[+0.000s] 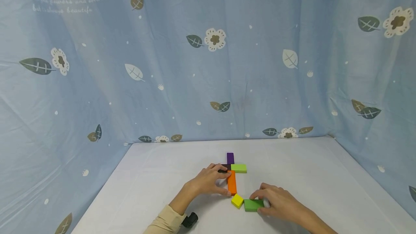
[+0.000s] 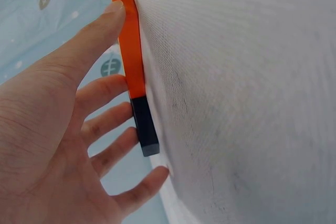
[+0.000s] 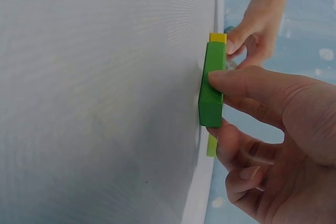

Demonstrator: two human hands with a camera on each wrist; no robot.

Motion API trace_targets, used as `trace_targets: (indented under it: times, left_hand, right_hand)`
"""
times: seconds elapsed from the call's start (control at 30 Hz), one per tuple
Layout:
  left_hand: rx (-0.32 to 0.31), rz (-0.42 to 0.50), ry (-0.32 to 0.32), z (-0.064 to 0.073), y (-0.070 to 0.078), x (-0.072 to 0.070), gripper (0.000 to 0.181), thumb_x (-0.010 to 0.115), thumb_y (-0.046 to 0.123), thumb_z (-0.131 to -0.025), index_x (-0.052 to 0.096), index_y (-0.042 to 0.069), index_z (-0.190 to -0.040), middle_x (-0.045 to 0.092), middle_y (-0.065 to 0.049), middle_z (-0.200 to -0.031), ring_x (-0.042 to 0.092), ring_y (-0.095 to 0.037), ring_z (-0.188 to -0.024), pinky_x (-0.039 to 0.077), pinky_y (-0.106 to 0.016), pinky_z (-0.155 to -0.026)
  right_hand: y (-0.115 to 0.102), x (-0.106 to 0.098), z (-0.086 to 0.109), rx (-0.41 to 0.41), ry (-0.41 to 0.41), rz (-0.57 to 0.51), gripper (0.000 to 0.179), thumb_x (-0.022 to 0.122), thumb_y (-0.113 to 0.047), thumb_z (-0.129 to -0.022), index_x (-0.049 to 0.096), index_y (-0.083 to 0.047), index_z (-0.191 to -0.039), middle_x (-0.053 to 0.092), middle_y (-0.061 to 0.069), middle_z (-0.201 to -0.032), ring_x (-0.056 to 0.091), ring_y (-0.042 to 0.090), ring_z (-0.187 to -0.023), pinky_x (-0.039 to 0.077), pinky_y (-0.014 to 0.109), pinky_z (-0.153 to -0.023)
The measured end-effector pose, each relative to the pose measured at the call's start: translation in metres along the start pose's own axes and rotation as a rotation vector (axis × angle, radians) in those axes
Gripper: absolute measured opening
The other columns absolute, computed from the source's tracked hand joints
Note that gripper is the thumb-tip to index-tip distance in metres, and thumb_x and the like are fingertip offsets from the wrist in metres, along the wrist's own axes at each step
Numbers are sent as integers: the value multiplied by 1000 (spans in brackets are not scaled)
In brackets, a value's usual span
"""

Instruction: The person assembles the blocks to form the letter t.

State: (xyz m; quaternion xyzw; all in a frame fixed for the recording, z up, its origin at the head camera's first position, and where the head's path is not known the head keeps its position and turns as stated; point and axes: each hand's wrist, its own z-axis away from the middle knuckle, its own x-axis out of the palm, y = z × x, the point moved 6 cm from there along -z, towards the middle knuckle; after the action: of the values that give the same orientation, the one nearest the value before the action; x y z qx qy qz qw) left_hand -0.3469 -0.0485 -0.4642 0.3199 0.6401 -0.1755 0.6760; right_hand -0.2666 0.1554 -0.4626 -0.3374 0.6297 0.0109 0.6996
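Note:
My left hand (image 1: 209, 180) rests against an orange block (image 1: 232, 182) with the thumb near one end and the index fingertip near the other. Its remaining fingers are spread, some touching a black block (image 2: 144, 125) that adjoins the orange one. Between thumb and fingers, my right hand (image 1: 281, 202) pinches a green block (image 1: 252, 205) low over the white table. A small yellow block (image 1: 237, 201), turned at an angle, lies between the orange and green blocks, its corner right at the green block's end.
Beyond the orange block, a light green block (image 1: 239, 168) extends right from the black one, and a purple block (image 1: 230, 158) points to the back. A white cloth covers the table (image 1: 156, 176). Blue patterned curtains (image 1: 247, 64) enclose it. A black cylindrical piece (image 1: 190, 220) is at the left cuff.

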Motion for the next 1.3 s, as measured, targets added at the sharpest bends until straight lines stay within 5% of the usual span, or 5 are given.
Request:
trace_targets:
  times: [0.57, 0.87, 1.3]
  left_hand:
    - [13, -5, -26, -2, -2, -1, 70, 69, 62, -81, 53, 31, -142, 47, 6, -146, 45, -19, -129, 45, -51, -101]
    - [76, -62, 28, -1, 3, -4, 59, 62, 60, -88, 59, 28, -137, 55, 5, -137, 50, -17, -121, 50, -42, -95]
    - [77, -92, 59, -4, 2, -3, 61, 60, 64, -87, 58, 29, -138, 57, 8, -133, 50, -14, -120, 48, -38, -93]
  right_hand:
    - [4, 0, -2, 34, -32, 4, 39, 83, -26, -74, 73, -24, -111, 59, -12, -90, 47, 3, -69, 42, 22, -61]
    - [5, 2, 0, 104, -52, -2, 48, 82, -40, -75, 69, -22, -118, 58, -7, -97, 46, 6, -67, 42, 24, -60]
    - [5, -6, 5, 78, -12, -17, 55, 75, -48, -81, 64, -17, -125, 57, -1, -110, 46, 3, -63, 39, 23, -57]
